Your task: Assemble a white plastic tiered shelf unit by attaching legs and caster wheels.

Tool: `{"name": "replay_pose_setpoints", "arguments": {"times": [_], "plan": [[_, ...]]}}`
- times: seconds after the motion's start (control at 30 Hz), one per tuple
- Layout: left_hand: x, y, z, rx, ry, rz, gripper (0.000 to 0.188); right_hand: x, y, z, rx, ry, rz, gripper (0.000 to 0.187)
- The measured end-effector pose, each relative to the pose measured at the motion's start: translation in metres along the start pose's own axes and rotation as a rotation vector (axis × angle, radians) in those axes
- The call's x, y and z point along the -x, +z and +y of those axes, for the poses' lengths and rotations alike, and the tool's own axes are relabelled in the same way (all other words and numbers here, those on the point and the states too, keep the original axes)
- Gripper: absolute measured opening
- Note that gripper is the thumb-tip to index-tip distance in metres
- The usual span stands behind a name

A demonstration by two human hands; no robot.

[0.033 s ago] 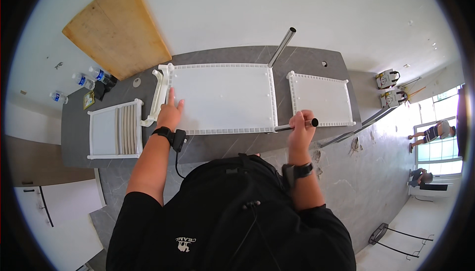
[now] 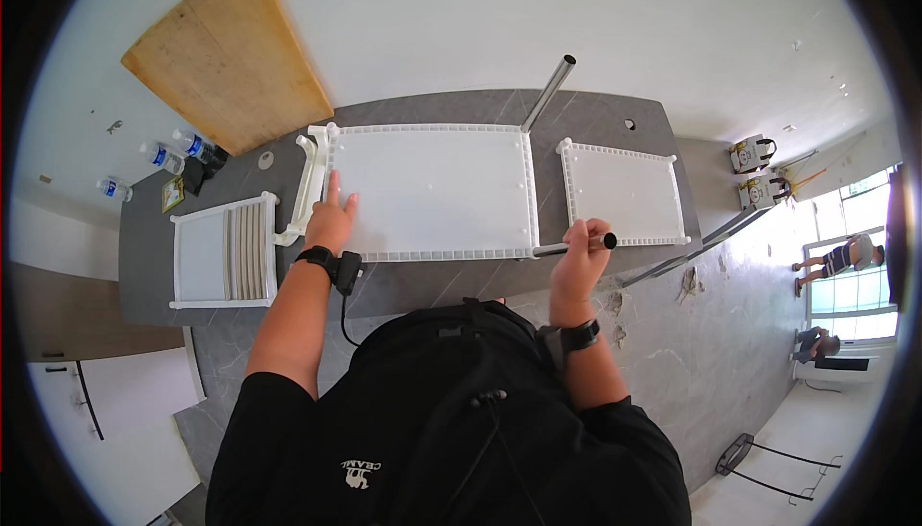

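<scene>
A large white plastic shelf panel [image 2: 432,195] with a ribbed rim lies across the middle of the grey table. Over its lower left corner, my left hand [image 2: 329,226] rests with fingers stretched out and holds nothing. My right hand [image 2: 577,257] is wrapped round a shiny metal tube [image 2: 603,242], whose near end meets the panel's lower right corner. From the upper right corner a second metal tube [image 2: 549,94] sticks up at a slant. White plastic end pieces [image 2: 305,185] lie against the panel's left side.
To the right lies a smaller white panel [image 2: 629,195]; to the left, another white panel [image 2: 200,255] carries grey-beige strips [image 2: 248,252]. Water bottles [image 2: 161,156] and a wooden board [image 2: 230,55] stand at the back left. Two people are by the window [image 2: 840,295] far right.
My right hand and wrist have turned a little around the metal tube. My left hand and the panels stay where they were.
</scene>
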State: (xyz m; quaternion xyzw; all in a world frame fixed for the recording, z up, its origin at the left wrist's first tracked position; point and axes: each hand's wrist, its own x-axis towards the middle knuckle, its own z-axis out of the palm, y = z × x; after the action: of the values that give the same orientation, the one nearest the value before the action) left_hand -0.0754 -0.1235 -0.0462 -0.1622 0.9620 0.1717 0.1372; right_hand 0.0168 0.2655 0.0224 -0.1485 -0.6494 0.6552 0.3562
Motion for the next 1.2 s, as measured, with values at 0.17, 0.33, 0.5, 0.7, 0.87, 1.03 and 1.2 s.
{"name": "replay_pose_setpoints", "arguments": {"times": [0.17,0.33,0.5,0.7,0.87,1.03,1.2], "plan": [[0.003,-0.002,0.001,0.022,-0.004,0.005,0.074,0.011,0.016,-0.021,-0.025,0.006,0.113,0.011],[0.008,-0.007,0.005,0.051,0.023,0.005,0.074,-0.008,0.002,-0.027,-0.036,0.172,-0.060,0.029],[0.008,-0.006,0.001,0.027,-0.007,-0.002,0.072,-0.046,-0.035,-0.026,-0.143,0.196,-0.727,0.028],[0.006,0.000,0.006,0.030,0.012,-0.006,0.072,-0.027,-0.019,-0.018,-0.146,0.271,-0.540,0.014],[0.004,0.000,0.006,0.025,-0.013,-0.002,0.072,0.010,0.010,-0.009,0.034,-0.020,0.129,0.021],[0.004,-0.004,0.005,0.043,-0.001,-0.001,0.071,-0.013,-0.011,-0.009,-0.120,0.152,-0.115,0.025],[0.005,-0.003,0.002,-0.005,0.004,-0.006,0.071,-0.043,-0.046,-0.005,-0.289,0.196,-0.699,0.024]]}}
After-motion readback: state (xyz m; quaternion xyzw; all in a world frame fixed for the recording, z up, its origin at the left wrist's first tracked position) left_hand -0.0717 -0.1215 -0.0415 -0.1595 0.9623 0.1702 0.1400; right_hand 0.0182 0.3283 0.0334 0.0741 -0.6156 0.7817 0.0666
